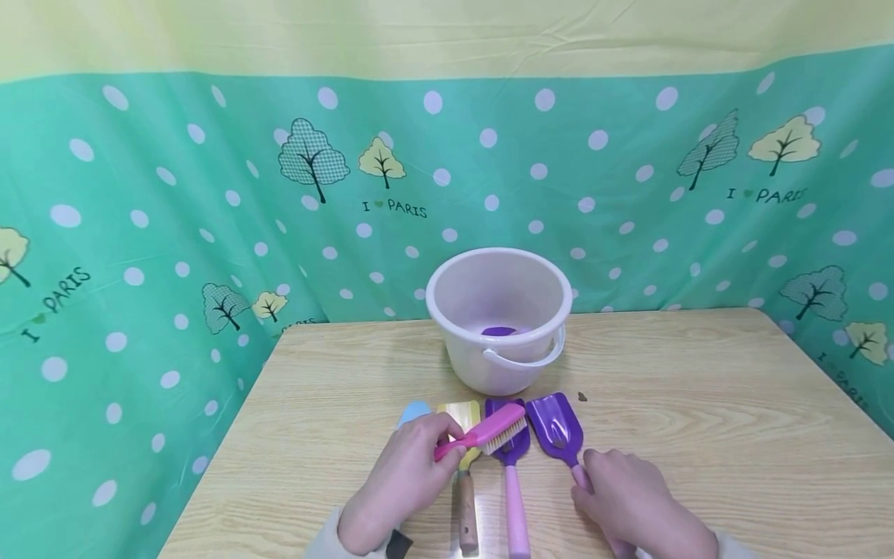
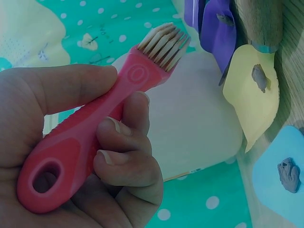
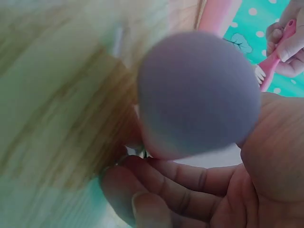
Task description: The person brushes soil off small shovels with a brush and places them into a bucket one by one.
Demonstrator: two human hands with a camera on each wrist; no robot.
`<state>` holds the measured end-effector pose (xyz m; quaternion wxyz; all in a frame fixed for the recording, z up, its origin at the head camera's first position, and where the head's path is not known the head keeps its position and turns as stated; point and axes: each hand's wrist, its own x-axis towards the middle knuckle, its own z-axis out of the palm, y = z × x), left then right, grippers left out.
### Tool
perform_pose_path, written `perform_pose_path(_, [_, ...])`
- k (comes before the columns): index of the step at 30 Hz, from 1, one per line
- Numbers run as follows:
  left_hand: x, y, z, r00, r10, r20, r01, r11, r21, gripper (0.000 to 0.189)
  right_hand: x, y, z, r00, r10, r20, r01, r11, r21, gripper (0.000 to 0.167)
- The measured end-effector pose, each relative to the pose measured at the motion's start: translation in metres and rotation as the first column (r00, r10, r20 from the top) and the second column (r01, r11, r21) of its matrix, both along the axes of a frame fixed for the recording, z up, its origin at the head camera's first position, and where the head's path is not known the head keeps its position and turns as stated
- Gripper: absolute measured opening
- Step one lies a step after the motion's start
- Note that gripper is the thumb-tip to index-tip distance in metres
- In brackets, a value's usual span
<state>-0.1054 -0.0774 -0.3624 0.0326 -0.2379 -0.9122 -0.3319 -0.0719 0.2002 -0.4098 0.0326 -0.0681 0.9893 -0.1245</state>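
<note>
- Clearly pinching, with the left hand (image 1: 405, 470), thumb and curled fingers round the handle, a pink plastic brush (image 1: 496, 427) with pale bristles; perhaps angled so as to turn the bristles downward. Count: one.
- Curling the right hand (image 1: 632, 497) round the pink handle of a shiny purple plastic scoop (image 1: 556, 423), blade flat on the wood beyond the fingertips; likely gripped for steadiness.
- Note, between both hands' fingers, a second purple scoop (image 1: 515, 505) with a pink handle; just beside the left fingers, a yellow scoop with a brown wooden handle (image 1: 466, 512); just beyond the left knuckles, a light-blue rounded blade (image 1: 415, 411), handle hidden. Probably laid in a row for easy grasping. Count: two purple, one yellow, one blue.
- See, below the left fingers, greyish lumps on yellow (image 2: 259, 77), blue (image 2: 288, 175) and purple (image 2: 224, 19), perhaps placed as loads; beyond the right fingertips, a small brown lump (image 1: 583, 397) on the wood. Count: four visible.
- Find, beyond all fingertips, a white plastic bucket (image 1: 482, 365), upright, perhaps for holding things. Count: one, with one unidentifiable purple thing (image 1: 499, 331) inside.
- Farthest from the fingers, notice one green dotted curtain (image 1: 489, 194), probably a backdrop.
</note>
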Motion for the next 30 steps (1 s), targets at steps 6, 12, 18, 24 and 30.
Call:
perform_pose_path(6, [0.000,0.000,0.000,1.000,-0.001,-0.001,0.001,1.000,-0.002,0.008,0.001,0.001,-0.002,1.000,-0.016,-0.016,0.016,1.000,-0.017,0.028])
perform_pose_path(12, [0.000,0.000,-0.001,1.000,0.000,0.009,0.000,1.000,-0.008,0.007,-0.001,0.003,-0.005,0.999,-0.029,-0.033,0.028,0.999,-0.026,0.027])
perform_pose_path(18, [0.001,0.001,0.000,1.000,-0.002,0.009,0.003,1.000,-0.009,0.007,-0.003,0.008,-0.005,0.998,-0.049,-0.028,0.048,0.998,-0.043,0.022])
perform_pose_path(24, [0.002,0.001,-0.001,1.000,-0.001,0.000,0.001,1.000,-0.008,0.007,-0.006,0.016,-0.003,0.997,-0.070,-0.036,0.069,0.997,-0.027,0.019])
perform_pose_path(30, [0.001,0.001,-0.001,1.000,-0.001,0.004,0.001,1.000,-0.007,0.007,-0.006,0.022,-0.001,0.996,-0.079,-0.046,0.076,0.995,-0.066,0.018])
